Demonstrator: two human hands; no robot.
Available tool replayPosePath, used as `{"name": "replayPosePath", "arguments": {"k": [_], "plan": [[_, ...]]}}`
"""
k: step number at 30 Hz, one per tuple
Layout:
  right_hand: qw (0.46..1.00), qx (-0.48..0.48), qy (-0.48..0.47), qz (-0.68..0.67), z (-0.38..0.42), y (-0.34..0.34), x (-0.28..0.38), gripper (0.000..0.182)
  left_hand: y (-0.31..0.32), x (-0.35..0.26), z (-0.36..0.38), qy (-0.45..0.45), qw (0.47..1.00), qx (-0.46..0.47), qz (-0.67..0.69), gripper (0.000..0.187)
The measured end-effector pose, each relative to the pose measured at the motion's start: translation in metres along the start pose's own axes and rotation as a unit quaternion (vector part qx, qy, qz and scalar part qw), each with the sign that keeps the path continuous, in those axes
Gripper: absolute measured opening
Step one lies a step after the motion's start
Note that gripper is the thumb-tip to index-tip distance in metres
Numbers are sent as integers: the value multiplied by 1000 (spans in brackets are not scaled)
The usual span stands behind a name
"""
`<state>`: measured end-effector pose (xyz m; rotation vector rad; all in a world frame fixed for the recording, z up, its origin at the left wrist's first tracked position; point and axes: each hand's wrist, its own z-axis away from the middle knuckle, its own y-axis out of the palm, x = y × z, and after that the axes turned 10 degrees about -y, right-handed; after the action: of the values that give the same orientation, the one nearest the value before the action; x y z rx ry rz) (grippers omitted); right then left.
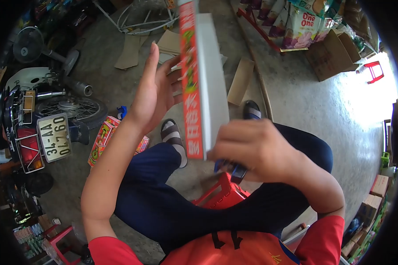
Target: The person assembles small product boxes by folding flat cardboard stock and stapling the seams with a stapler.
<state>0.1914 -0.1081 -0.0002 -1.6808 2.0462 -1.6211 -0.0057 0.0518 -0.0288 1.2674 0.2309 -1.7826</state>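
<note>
A flat box (213,84) with a red printed side and pale grey face stands on edge in front of me, tilted slightly. My left hand (157,90) is at its left side, fingers spread and partly hidden behind the red edge. My right hand (256,150) is closed at the box's lower right corner, its fingertips by the edge. Beneath this hand is a dark blue object (237,171), blurred and partly covered, so I cannot make out what it is. A red plastic stool (223,194) stands between my legs.
Colourful boxes (102,140) lie on the floor left of my foot. A motorbike (66,106) and a fan (28,44) are at the left. Cardboard pieces (242,81) lie ahead. An open carton (331,55) and snack bags (307,26) are at the upper right.
</note>
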Motion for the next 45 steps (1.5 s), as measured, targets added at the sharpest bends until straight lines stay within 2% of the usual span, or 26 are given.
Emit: {"name": "replayPosePath", "arguments": {"k": [5,8,10,12,15,16,17,18,20,22,24,25,27,30,32,34,36,39,41,45], "plan": [[990,118,-75,36,5,35,8,19,-10,-10,5,24,993,-59,101,99],[988,131,-78,1,15,56,7,21,-15,-12,5,72,985,-82,132,91],[985,164,-56,-15,16,56,6,22,-15,-12,3,119,981,-98,122,84],[978,204,-26,-30,14,49,2,27,-16,-11,4,127,982,-82,109,76],[991,129,38,-26,5,22,-2,40,-13,-8,8,116,987,-38,103,68],[995,82,61,-22,1,9,-6,52,-11,-6,10,109,988,-20,104,66],[997,-9,72,3,1,5,-11,52,-6,-5,13,102,988,0,115,63],[991,-100,83,29,1,2,-16,53,-5,-3,13,102,992,27,71,63],[973,-168,125,97,-8,-24,-14,52,-5,2,14,102,991,82,-20,64],[947,-244,211,4,-6,-31,-11,61,7,4,20,108,986,83,-93,67],[906,-329,245,-100,-12,-32,-6,64,12,6,22,110,976,86,-169,73],[910,-329,226,-114,-10,-31,-10,64,17,4,24,80,979,75,-171,82],[914,-318,208,-144,-6,-31,-13,63,21,8,24,116,963,84,-229,86],[910,-255,269,-186,-7,-39,-4,55,23,11,24,159,944,83,-277,94],[917,-234,266,-183,-6,-39,-4,50,28,13,23,196,937,76,-279,99],[936,-246,202,-151,-2,-33,-12,46,32,14,23,229,930,66,-281,110],[937,-251,192,-149,-1,-33,-16,44,32,15,22,261,916,59,-300,117],[918,-265,229,-187,-5,-36,-6,41,28,16,18,312,880,62,-353,117],[920,-282,212,-172,-6,-36,-4,40,25,15,17,338,856,69,-385,114],[954,-292,59,-32,-3,-32,-22,37,24,11,20,344,837,63,-421,110]]}}
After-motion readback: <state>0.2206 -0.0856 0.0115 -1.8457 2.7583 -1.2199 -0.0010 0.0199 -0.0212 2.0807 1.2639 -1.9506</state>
